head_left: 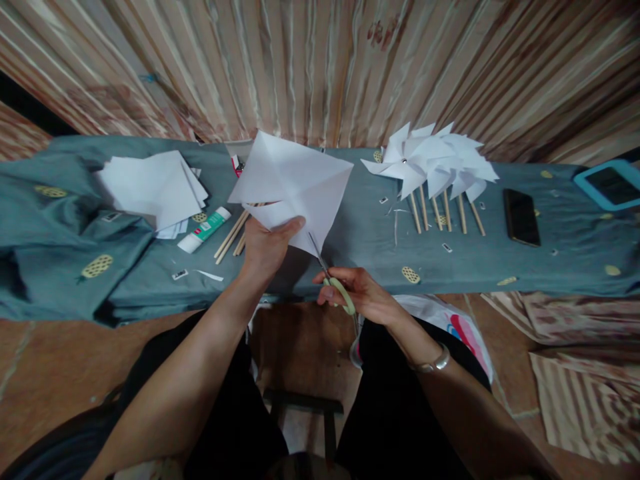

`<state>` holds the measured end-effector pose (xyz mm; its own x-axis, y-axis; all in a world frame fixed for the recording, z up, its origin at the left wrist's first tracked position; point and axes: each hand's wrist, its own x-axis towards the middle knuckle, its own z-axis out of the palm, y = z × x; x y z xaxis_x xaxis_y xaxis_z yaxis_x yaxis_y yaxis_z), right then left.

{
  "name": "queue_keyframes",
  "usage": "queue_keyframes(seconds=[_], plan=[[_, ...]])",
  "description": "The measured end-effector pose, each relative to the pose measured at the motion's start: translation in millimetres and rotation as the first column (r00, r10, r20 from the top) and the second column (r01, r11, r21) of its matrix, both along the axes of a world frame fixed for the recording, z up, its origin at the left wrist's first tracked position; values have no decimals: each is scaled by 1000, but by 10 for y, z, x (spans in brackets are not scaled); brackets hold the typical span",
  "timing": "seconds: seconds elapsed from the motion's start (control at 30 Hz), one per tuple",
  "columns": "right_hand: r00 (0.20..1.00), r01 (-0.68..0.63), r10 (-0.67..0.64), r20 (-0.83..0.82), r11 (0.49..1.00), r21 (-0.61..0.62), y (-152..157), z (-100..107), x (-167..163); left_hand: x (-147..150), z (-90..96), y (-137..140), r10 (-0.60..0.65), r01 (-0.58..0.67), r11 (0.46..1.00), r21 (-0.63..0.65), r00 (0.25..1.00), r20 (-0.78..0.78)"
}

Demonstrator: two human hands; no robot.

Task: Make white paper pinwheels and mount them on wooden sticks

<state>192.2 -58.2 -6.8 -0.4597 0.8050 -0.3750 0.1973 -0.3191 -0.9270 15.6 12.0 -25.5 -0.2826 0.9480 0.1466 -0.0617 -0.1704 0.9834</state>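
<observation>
Nearest: our black trousers (400, 400), with a silver bracelet (435, 362) on the right wrist. Our right hand (357, 293) is closed on the scissors (345, 299), fingers in the green handles; blades point away from us, at the near corner of the white sheet (295, 167). We can't tell how wide the blades are. Our left hand (267, 250) pinches that sheet, thumb on top, fingers under, keeping it above the green cloth (480, 267). Creases cross the sheet; we see a slit at its left corner.

On the cloth, left: glue stick (204, 230) just beside the wooden sticks (225, 238), which run partly under the sheet. Right: black phone (521, 217). A bit farther: loose paper stack (150, 187) on the left, overlapping pinwheels (435, 160) on sticks right of the sheet, blue-framed device (613, 185) far right. Striped curtain (310, 73) behind everything.
</observation>
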Motion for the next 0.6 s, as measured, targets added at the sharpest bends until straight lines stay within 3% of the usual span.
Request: queue_keyframes(seconds=[0.6], plan=[[998, 62, -62, -12, 998, 18, -38, -51, -40, -7, 20, 12, 14, -14, 1000, 5, 999, 32]])
